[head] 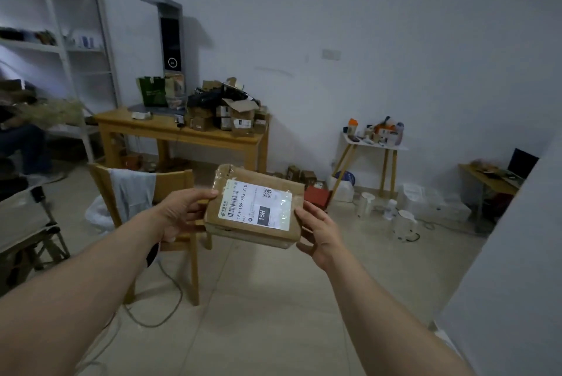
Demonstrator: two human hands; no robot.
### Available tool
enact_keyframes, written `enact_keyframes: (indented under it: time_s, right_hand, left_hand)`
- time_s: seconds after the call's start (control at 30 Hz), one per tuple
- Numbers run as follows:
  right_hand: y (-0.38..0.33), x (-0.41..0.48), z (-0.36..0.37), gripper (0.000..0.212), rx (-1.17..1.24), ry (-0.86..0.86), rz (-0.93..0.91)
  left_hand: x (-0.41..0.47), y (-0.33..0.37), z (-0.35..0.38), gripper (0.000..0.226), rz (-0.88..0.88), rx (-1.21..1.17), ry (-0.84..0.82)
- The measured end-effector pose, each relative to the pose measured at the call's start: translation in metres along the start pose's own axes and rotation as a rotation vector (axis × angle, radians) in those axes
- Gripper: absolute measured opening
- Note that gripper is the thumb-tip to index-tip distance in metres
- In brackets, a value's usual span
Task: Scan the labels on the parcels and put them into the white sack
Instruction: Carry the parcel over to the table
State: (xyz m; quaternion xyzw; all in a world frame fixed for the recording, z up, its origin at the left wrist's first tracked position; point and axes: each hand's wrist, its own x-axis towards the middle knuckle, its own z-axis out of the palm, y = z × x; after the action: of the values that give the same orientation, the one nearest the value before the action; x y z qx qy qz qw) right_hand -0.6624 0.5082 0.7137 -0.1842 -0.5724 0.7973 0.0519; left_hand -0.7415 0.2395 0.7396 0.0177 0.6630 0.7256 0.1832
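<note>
I hold a brown cardboard parcel out in front of me, chest-high above the floor, its white shipping label facing up. My left hand grips its left edge, thumb on top beside the label. My right hand holds the right edge, fingers curled underneath. A pile of more brown parcels lies on the wooden table at the back, next to the grey scanner stand. A white sack shows low behind the chair, mostly hidden.
A wooden chair with a light cloth draped on it stands just beyond my left hand. White shelving fills the left. A small white side table with bottles stands at the right wall. Cables run across the tiled floor.
</note>
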Motion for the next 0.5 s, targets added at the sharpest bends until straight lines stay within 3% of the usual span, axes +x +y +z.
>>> enact_keyframes:
  time_s: [0.13, 0.3, 0.5]
  right_hand:
    - [-0.026, 0.098, -0.003, 0.028, 0.013, -0.069, 0.029]
    - [-0.052, 0.211, 0.014, 0.032, 0.006, -0.137, 0.117]
    - [-0.050, 0.328, 0.027, 0.022, 0.057, -0.259, 0.230]
  left_hand:
    - [0.088, 0.017, 0.014, 0.067, 0.015, 0.005, 0.024]
    - [0.191, 0.055, 0.008, 0.078, 0.007, 0.010, 0.062]
    - [0.299, 0.054, -0.011, 0.090, -0.049, -0.065, 0.101]
